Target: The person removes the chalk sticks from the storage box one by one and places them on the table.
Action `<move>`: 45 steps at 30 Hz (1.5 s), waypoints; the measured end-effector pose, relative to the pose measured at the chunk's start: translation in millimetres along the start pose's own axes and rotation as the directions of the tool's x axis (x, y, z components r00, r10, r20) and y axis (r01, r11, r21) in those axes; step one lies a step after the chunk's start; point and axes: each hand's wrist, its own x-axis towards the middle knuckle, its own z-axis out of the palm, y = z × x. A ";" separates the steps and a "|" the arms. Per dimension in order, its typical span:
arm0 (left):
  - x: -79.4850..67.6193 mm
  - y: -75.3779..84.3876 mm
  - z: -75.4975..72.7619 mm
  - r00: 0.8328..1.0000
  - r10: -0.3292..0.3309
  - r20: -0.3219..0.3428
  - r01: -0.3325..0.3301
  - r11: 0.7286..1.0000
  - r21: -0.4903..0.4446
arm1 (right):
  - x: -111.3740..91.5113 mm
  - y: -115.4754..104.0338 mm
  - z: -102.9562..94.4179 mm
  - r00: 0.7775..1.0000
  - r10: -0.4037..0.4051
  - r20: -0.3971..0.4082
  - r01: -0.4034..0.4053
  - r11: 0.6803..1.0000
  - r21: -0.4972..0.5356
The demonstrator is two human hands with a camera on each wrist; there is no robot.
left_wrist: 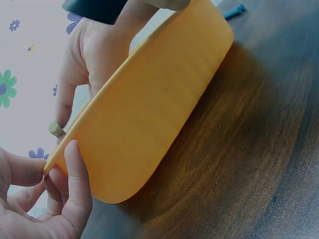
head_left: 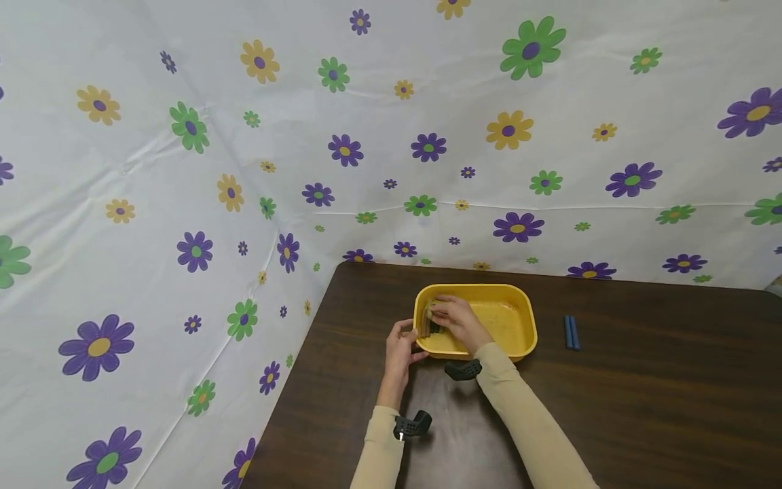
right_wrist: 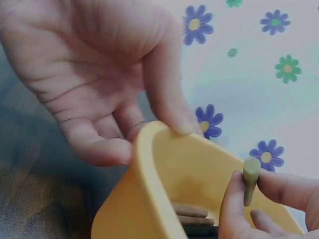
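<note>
A yellow plastic tub (head_left: pixel 507 326) stands on the dark table. My left hand (head_left: pixel 400 350) grips its left end by the rim; in the right wrist view the thumb lies over the rim and the fingers are under it outside. My right hand (head_left: pixel 457 319) is over the tub's left part and pinches a short olive-green stick (right_wrist: pixel 251 174) between thumb and fingers. Below it, inside the tub, lie brown sticks (right_wrist: pixel 192 214) and a dark green stick (right_wrist: pixel 202 232), partly hidden by the hand and tub wall.
Two blue sticks (head_left: pixel 571 333) lie side by side on the brown wooden table (head_left: pixel 660 380), right of the tub. A white flower-printed sheet (head_left: pixel 379 122) hangs behind the table and along its left side. Each wrist wears a black camera band (head_left: pixel 413 424).
</note>
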 end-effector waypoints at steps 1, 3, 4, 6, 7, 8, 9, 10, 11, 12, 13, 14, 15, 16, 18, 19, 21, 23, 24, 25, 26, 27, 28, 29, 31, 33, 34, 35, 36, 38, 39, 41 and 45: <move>0.3 -0.2 -0.1 1.000 0.001 -0.002 -0.001 1.000 0.000 | -0.1 -0.7 -1.3 1.000 0.010 0.018 -0.010 0.999 0.031; 0.0 0.0 -0.1 1.000 0.002 -0.001 -0.002 1.000 -0.004 | -0.4 -2.2 -3.5 0.999 0.018 0.050 -0.022 0.998 0.066; 0.3 -0.3 -0.2 1.000 0.003 0.000 -0.003 1.000 -0.005 | -0.7 -2.9 -4.4 0.998 0.023 0.062 -0.028 0.997 0.077; 0.7 -0.1 -0.1 1.000 0.006 0.001 -0.006 1.000 -0.009 | -2.3 -4.9 -6.0 0.996 0.029 0.085 -0.036 0.995 0.088; 0.8 0.0 0.0 1.000 0.006 0.000 -0.006 1.000 -0.011 | -3.7 -6.1 -6.6 0.995 0.031 0.096 -0.039 0.996 0.082; 0.7 0.3 -0.1 1.000 0.006 0.000 -0.006 1.000 -0.010 | -5.3 -7.5 -7.4 0.994 0.036 0.105 -0.044 0.996 0.080; 0.6 0.6 0.0 1.000 0.003 -0.003 -0.003 1.000 -0.011 | -7.0 -8.9 -8.3 0.993 0.040 0.112 -0.048 0.996 0.075; 0.5 0.9 0.1 1.000 0.000 -0.004 0.000 1.000 -0.010 | -8.7 -10.3 -9.2 0.992 0.046 0.116 -0.055 0.995 0.079; 0.5 1.3 0.2 1.000 -0.002 -0.006 0.002 1.000 -0.009 | -10.1 -11.7 -10.1 0.992 0.053 0.114 -0.063 0.994 0.087; 0.3 1.7 0.1 1.000 -0.004 -0.006 0.004 1.000 -0.007 | -11.0 -13.0 -11.1 0.992 0.059 0.114 -0.070 0.993 0.091; 0.0 2.2 0.3 1.000 -0.008 -0.009 0.008 1.000 -0.008 | -11.8 -14.1 -12.4 0.991 0.066 0.115 -0.077 0.992 0.096; -0.5 2.9 0.3 1.000 -0.009 -0.010 0.009 1.000 -0.006 | -12.5 -15.3 -13.8 0.991 0.070 0.112 -0.082 0.991 0.103; -0.8 3.3 0.4 1.000 -0.010 -0.011 0.010 1.000 -0.007 | -13.0 -16.3 -15.3 0.992 0.071 0.109 -0.082 0.991 0.103; -1.3 3.8 0.8 1.000 -0.008 -0.009 0.008 1.000 -0.004 | -13.5 -17.5 -17.0 0.992 0.074 0.099 -0.085 0.990 0.109; -1.5 4.1 1.4 1.000 -0.001 -0.007 0.001 1.000 -0.003 | -15.5 -19.9 -22.0 0.994 0.070 0.088 -0.080 0.991 0.109; -1.2 3.8 1.6 1.000 0.004 -0.007 -0.004 1.000 0.000 | -16.4 -21.0 -24.4 0.994 0.067 0.084 -0.076 0.991 0.112; -1.6 4.2 1.7 1.000 0.010 -0.005 -0.010 1.000 0.002 | -18.0 -23.8 -29.1 0.995 0.056 0.079 -0.066 0.989 0.129; -1.1 3.5 1.3 1.000 0.014 -0.009 -0.014 1.000 0.003 | -21.2 -27.2 -34.7 0.995 0.051 0.087 -0.062 0.990 0.130; -1.2 3.4 1.1 1.000 0.011 -0.012 -0.011 1.000 0.004 | -22.8 -28.9 -37.5 0.994 0.048 0.095 -0.059 0.991 0.122; -1.7 3.7 0.9 1.000 0.007 -0.015 -0.007 1.000 0.004 | -24.2 -30.8 -39.8 0.994 0.043 0.102 -0.054 0.993 0.108; -2.1 3.8 0.6 1.000 0.003 -0.017 -0.002 1.000 0.005 | -26.5 -32.9 -42.7 0.994 0.043 0.105 -0.054 0.994 0.100; -1.9 3.3 0.4 1.000 -0.002 -0.017 0.002 1.000 0.006 | -28.6 -35.0 -45.3 0.993 0.042 0.109 -0.052 0.995 0.088; -1.5 2.6 0.1 1.000 -0.002 -0.018 0.002 1.000 0.006 | -31.1 -36.9 -48.6 0.993 0.037 0.116 -0.046 0.996 0.076; -1.5 2.5 0.0 1.000 -0.003 -0.019 0.004 1.000 0.007 | -32.5 -38.8 -51.1 0.992 0.030 0.123 -0.039 0.997 0.073; -1.2 1.6 -0.3 1.000 -0.005 -0.018 0.005 1.000 0.005 | -33.9 -42.6 -55.1 0.992 0.016 0.129 -0.024 0.998 0.066; -4.1 5.3 0.0 1.000 -0.008 -0.013 0.008 1.000 0.000 | -35.5 -46.4 -60.2 0.990 0.000 0.141 -0.008 0.998 0.057; -8.2 10.5 0.8 1.000 -0.004 -0.009 0.004 1.000 0.000 | -36.7 -48.1 -63.3 0.989 -0.006 0.148 -0.001 0.999 0.052; -12.3 15.9 1.5 1.000 -0.003 -0.004 0.003 1.000 -0.002 | -37.6 -50.1 -65.9 0.988 -0.010 0.152 0.002 0.999 0.046; -16.3 21.4 2.1 1.000 -0.006 0.003 0.006 1.000 -0.001 | -39.6 -52.1 -69.0 0.988 -0.012 0.155 0.005 0.999 0.044; -20.1 27.4 2.7 1.000 -0.012 0.011 0.012 1.000 0.006 | -44.1 -56.6 -75.6 0.988 -0.017 0.154 0.009 0.999 0.048; -20.5 28.6 3.0 1.000 -0.015 0.013 0.015 1.000 0.010 | -46.5 -59.0 -78.8 0.988 -0.023 0.154 0.015 0.999 0.049; -14.6 21.1 1.9 1.000 -0.018 0.010 0.018 1.000 0.011 | -52.3 -64.5 -85.2 0.987 -0.037 0.155 0.029 0.998 0.053; -2.7 5.3 0.7 1.000 -0.018 -0.005 0.018 1.000 0.002 | -63.3 -75.8 -97.1 0.986 -0.070 0.150 0.062 0.997 0.052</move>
